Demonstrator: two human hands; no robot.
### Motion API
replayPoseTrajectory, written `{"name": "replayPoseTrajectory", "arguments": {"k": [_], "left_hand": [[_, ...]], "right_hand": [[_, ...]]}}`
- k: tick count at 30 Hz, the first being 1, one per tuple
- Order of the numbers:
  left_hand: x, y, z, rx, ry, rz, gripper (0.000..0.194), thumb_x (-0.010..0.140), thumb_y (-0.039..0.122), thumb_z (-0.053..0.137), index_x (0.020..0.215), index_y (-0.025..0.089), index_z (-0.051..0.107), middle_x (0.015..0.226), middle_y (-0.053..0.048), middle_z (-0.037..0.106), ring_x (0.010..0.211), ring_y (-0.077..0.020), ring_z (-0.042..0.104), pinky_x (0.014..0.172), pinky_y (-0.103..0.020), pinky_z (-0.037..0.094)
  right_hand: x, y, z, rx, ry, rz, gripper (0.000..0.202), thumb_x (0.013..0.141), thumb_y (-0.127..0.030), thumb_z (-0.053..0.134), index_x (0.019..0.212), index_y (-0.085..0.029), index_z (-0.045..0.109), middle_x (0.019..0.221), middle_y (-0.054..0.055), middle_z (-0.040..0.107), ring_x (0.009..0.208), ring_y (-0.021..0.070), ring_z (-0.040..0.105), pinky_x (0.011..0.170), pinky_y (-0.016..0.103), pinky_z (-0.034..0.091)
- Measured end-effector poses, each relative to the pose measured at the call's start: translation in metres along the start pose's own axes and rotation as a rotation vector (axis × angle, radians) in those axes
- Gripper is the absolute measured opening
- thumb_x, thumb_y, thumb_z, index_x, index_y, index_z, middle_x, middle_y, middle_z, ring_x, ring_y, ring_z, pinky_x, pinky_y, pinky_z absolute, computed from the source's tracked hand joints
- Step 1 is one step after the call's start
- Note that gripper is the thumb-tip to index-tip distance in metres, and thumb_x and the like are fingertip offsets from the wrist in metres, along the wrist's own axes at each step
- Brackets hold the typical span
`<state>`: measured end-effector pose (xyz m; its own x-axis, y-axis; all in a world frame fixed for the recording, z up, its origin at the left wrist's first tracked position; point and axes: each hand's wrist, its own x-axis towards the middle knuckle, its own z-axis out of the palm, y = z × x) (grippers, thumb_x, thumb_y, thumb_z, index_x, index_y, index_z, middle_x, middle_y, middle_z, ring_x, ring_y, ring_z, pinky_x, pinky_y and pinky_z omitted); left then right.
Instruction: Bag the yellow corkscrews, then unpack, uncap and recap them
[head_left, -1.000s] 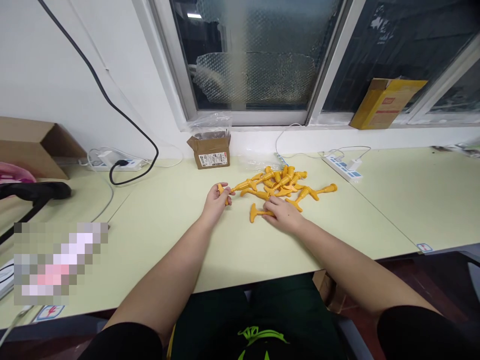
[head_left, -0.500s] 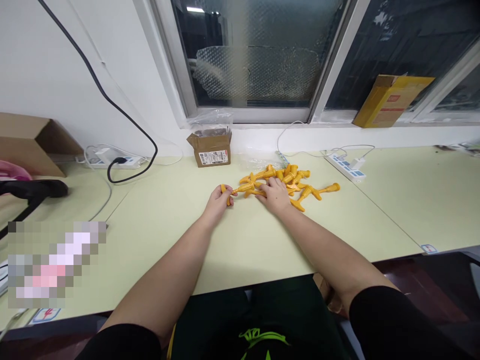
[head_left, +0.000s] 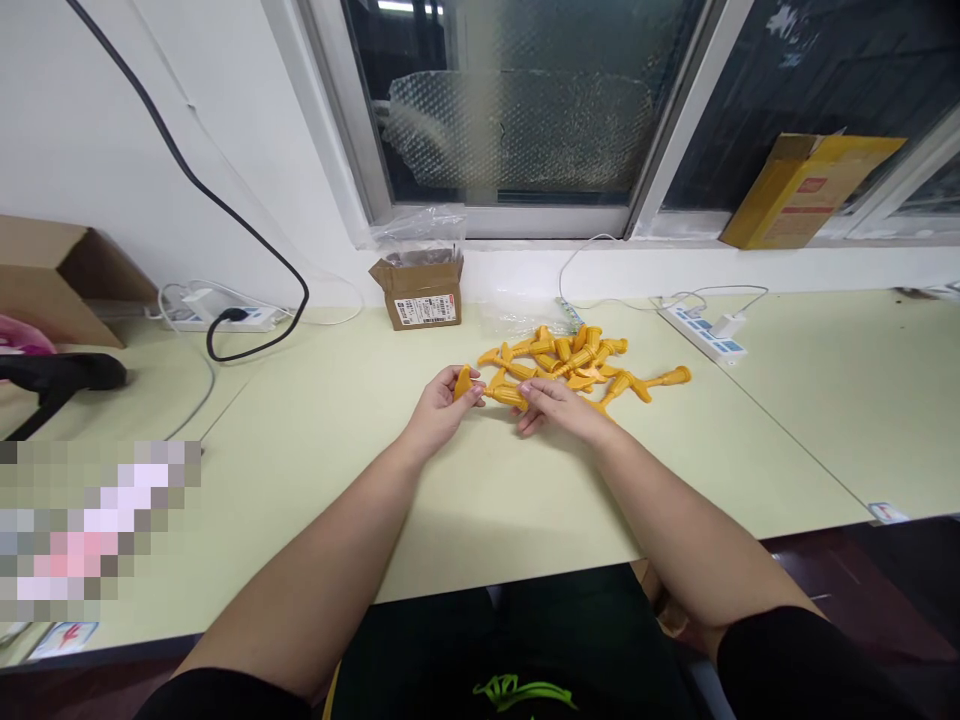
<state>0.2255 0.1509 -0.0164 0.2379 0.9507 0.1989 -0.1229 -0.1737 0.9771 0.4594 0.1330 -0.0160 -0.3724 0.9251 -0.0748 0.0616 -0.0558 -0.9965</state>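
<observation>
Having brought our right hand onto the yellow piece, we are pinching both ends, its long axis running rightward from our left hand's fingers.

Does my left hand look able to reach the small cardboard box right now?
Probably yes: nothing visible blocks the way from your left hand to the small cardboard box, though that hand holds a yellow piece.

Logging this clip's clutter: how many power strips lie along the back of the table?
2: the left power strip, holding a black plug, and the right power strip, behind and right of the yellow pieces. Others may be hidden.
</observation>
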Motion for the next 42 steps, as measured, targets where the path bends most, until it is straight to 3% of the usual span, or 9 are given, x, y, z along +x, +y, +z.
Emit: {"name": "replayPoseTrajectory", "arguments": {"k": [3, 8, 11, 14, 20, 24, 28, 34, 42], "left_hand": [[0.0, 0.003, 0.001, 0.028, 0.046, -0.015, 0.044, 0.079, 0.045, 0.083, 0.108, 0.019, 0.063, 0.096, -0.003, 0.069, 0.071, -0.0129, 0.067, 0.078, -0.032, 0.058], [-0.002, 0.005, 0.005, 0.025, 0.079, -0.065, 0.056, 0.076, 0.043, 0.086, 0.119, 0.02, 0.058, 0.09, -0.001, 0.069, 0.057, -0.0102, 0.064, 0.064, -0.029, 0.057], [-0.004, 0.005, 0.008, -0.005, 0.033, -0.044, 0.056, 0.075, 0.044, 0.086, 0.117, 0.019, 0.058, 0.096, -0.005, 0.073, 0.066, -0.0131, 0.068, 0.07, -0.032, 0.06], [-0.005, 0.007, 0.01, -0.002, -0.017, -0.034, 0.055, 0.076, 0.044, 0.086, 0.116, 0.019, 0.06, 0.097, -0.006, 0.074, 0.075, -0.0158, 0.071, 0.078, -0.034, 0.06], [-0.006, 0.008, 0.012, 0.061, 0.074, -0.054, 0.054, 0.074, 0.042, 0.087, 0.115, 0.019, 0.058, 0.082, -0.001, 0.072, 0.06, -0.0124, 0.065, 0.065, -0.029, 0.056], [-0.008, 0.009, 0.014, 0.07, 0.075, -0.022, 0.052, 0.074, 0.042, 0.087, 0.112, 0.02, 0.059, 0.081, 0.0, 0.071, 0.064, -0.0133, 0.066, 0.068, -0.03, 0.058], [-0.009, 0.009, 0.015, 0.057, 0.085, 0.007, 0.05, 0.075, 0.042, 0.086, 0.111, 0.02, 0.06, 0.085, -0.002, 0.071, 0.076, -0.0166, 0.072, 0.08, -0.034, 0.061], [-0.01, 0.012, 0.017, 0.024, 0.192, 0.009, 0.048, 0.081, 0.042, 0.082, 0.115, 0.024, 0.053, 0.085, 0.002, 0.066, 0.082, -0.018, 0.075, 0.083, -0.039, 0.065], [0.008, 0.017, -0.024, 0.18, 0.434, 0.141, 0.041, 0.083, 0.035, 0.079, 0.116, 0.024, 0.058, 0.089, 0.0, 0.062, 0.086, -0.019, 0.074, 0.08, -0.037, 0.066]], "right_hand": [[0.001, 0.002, 0.0, -0.06, -0.007, -0.063, 0.039, 0.091, -0.059, 0.066, 0.103, -0.023, 0.058, 0.085, 0.004, 0.071, 0.069, 0.0191, 0.071, 0.069, 0.039, 0.064], [-0.003, 0.003, -0.001, -0.422, 0.185, -0.446, 0.037, 0.085, -0.043, 0.075, 0.112, -0.022, 0.059, 0.119, 0.011, 0.065, 0.113, 0.0258, 0.065, 0.096, 0.045, 0.056], [-0.007, -0.002, 0.004, -0.317, 0.102, -0.316, 0.044, 0.089, -0.05, 0.071, 0.121, -0.023, 0.058, 0.113, 0.011, 0.068, 0.105, 0.0259, 0.068, 0.088, 0.044, 0.058], [-0.009, -0.008, 0.009, -0.223, -0.075, -0.117, 0.042, 0.099, -0.06, 0.05, 0.105, -0.021, 0.064, 0.084, 0.007, 0.071, 0.076, 0.0223, 0.068, 0.074, 0.042, 0.057], [-0.007, -0.007, 0.009, -0.595, 0.181, -0.457, 0.026, 0.089, -0.043, 0.069, 0.101, -0.021, 0.062, 0.102, 0.009, 0.07, 0.093, 0.0245, 0.063, 0.084, 0.04, 0.05], [-0.01, -0.005, 0.012, -0.603, 0.088, -0.327, 0.04, 0.092, -0.047, 0.066, 0.122, -0.023, 0.057, 0.091, 0.004, 0.069, 0.079, 0.0216, 0.062, 0.074, 0.035, 0.048], [-0.008, -0.004, 0.014, -0.557, -0.042, -0.335, 0.029, 0.102, -0.045, 0.049, 0.111, -0.023, 0.064, 0.096, 0.005, 0.071, 0.082, 0.021, 0.064, 0.074, 0.034, 0.048], [0.003, 0.004, 0.015, -0.861, 0.271, -0.449, 0.014, 0.087, -0.032, 0.067, 0.092, -0.022, 0.058, 0.097, 0.008, 0.068, 0.091, 0.0259, 0.058, 0.083, 0.038, 0.045], [-0.005, -0.004, -0.003, -0.76, 0.356, -0.489, 0.024, 0.092, -0.043, 0.067, 0.103, -0.022, 0.068, 0.104, 0.009, 0.066, 0.094, 0.025, 0.059, 0.085, 0.039, 0.048]]}}
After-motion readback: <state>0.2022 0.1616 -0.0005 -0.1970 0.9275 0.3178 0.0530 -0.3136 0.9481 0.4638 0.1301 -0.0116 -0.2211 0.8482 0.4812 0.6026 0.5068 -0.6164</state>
